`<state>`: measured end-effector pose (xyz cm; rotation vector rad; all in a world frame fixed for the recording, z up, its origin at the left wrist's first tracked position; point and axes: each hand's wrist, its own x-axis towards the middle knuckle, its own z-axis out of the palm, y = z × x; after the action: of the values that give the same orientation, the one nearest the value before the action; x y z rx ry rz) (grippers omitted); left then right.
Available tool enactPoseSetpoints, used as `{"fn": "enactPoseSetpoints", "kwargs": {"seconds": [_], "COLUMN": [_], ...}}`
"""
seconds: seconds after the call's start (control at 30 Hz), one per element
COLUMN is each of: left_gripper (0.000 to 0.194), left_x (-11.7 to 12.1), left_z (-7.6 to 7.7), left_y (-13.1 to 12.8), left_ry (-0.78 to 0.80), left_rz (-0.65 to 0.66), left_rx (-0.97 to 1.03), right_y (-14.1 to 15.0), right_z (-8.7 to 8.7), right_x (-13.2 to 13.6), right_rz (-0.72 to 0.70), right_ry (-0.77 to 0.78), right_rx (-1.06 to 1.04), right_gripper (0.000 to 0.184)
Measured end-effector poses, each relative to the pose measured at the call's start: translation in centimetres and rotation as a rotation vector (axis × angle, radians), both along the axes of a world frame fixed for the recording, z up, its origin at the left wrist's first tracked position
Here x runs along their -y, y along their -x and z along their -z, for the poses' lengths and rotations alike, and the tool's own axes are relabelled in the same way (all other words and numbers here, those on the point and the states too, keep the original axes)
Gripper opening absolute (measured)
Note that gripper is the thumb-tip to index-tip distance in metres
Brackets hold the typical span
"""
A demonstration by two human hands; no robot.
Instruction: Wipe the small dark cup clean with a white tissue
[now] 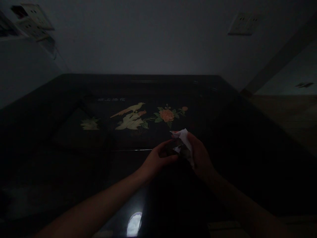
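Note:
Fingers and thumb of my left hand (155, 162) are closed around a small dark, glossy object (176, 148) with a pale glint on it. The dim light hides what kind of thing it is. A crumpled white tissue or cloth (184, 138) is gripped in my right hand (201, 157), pressed along the right side of that object. Both hands are close together above a black lacquered table (123, 165), just in front of its inlaid flower (166, 115).
The tabletop carries an inlaid bird (131, 108), pale rock shapes and some characters. Behind it stands a wall with a socket plate (244, 23) at right and more sockets (33, 28) at left. A bright reflection (134, 224) shows on the near surface. Floor appears at right.

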<state>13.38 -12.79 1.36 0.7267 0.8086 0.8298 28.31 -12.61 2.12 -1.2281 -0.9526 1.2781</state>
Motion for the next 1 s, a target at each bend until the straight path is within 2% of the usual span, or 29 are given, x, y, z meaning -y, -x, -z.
{"fn": "enactPoseSetpoints", "kwargs": {"seconds": [0.1, 0.17, 0.23, 0.47, 0.63, 0.7, 0.8, 1.0], "left_gripper": [0.065, 0.065, 0.063, 0.06, 0.058, 0.057, 0.057, 0.061], "left_x": [0.0, 0.0, 0.0, -0.1, -0.1, -0.1, -0.1, 0.1], "left_z": [0.0, 0.0, 0.0, 0.4, 0.6, 0.7, 0.6, -0.1], "left_y": [0.0, 0.0, -0.1, -0.1, -0.1, -0.1, -0.1, -0.1], "left_ry": [0.004, 0.012, 0.014, -0.035, -0.057, -0.065, -0.069, -0.025], "left_rz": [0.004, -0.004, -0.012, -0.036, -0.038, -0.023, -0.016, -0.021], "left_rx": [0.015, 0.028, 0.029, -0.081, -0.125, -0.123, -0.112, -0.028], "right_y": [0.3, 0.4, 0.4, -0.3, -0.4, -0.4, -0.4, -0.1], "right_z": [0.2, 0.0, -0.1, -0.1, -0.2, -0.3, -0.4, -0.6], "right_x": [-0.1, 0.0, 0.2, 1.1, 1.2, 1.1, 1.1, 0.4], "right_rz": [0.03, 0.027, 0.018, -0.083, -0.127, -0.13, -0.106, -0.045], "right_ry": [0.075, 0.042, -0.068, -0.656, -0.796, -0.784, -0.682, -0.258], "right_rx": [-0.132, -0.111, 0.019, 0.682, 0.86, 0.848, 0.728, 0.335], "right_gripper": [0.043, 0.043, 0.04, 0.029, 0.032, 0.031, 0.029, 0.037]}}
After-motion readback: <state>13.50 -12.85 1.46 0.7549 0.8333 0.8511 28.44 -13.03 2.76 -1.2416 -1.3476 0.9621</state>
